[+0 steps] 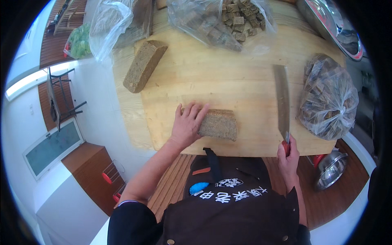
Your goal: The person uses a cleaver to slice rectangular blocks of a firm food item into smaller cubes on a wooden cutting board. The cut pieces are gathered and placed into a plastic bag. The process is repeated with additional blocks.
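Observation:
On the wooden cutting board [211, 85], near its front edge, lies a brown, coarse-grained block of food [219, 125]. My left hand [188, 124] rests over its left end, fingers spread across the top edge and thumb at the near side. My right hand [288, 157] grips the red handle of a cleaver [283, 101] at the board's front right. The wide blade points away from me and is apart from the block. A second brown block [145, 65] lies slanted at the board's far left.
An open plastic bag of brown cubes [242, 21] lies at the back. To the right sits a tied plastic bag of brown pieces [329, 98]. A metal basin [337, 27] stands at the far right; another clear plastic bag [113, 24] is at the back left.

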Demonstrator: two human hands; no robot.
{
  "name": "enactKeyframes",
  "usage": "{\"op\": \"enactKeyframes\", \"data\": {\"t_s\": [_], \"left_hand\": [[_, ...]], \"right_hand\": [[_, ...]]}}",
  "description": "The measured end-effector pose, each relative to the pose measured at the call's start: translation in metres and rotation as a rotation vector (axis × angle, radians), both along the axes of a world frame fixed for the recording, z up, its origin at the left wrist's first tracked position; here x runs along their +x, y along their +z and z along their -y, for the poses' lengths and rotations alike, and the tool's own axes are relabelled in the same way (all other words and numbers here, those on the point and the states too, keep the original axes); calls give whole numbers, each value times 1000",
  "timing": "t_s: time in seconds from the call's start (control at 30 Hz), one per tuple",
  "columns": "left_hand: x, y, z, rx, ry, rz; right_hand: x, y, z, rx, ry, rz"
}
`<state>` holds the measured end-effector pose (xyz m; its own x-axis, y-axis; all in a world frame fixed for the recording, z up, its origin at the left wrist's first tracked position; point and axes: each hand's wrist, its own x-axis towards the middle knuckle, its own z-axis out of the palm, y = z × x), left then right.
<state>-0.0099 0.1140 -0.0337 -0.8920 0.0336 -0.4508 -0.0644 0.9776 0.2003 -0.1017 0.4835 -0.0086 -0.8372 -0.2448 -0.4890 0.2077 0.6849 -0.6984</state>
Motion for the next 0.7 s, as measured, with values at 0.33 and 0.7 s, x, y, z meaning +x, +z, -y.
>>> {"op": "enactKeyframes", "data": {"t_s": [0.33,0.7], "left_hand": [[58,56,31,314,295,-762],[51,74,75,189,40,-384]], "right_hand": [[-53,74,85,22,1168,-322],[-51,74,144,94,1407,-289]]}}
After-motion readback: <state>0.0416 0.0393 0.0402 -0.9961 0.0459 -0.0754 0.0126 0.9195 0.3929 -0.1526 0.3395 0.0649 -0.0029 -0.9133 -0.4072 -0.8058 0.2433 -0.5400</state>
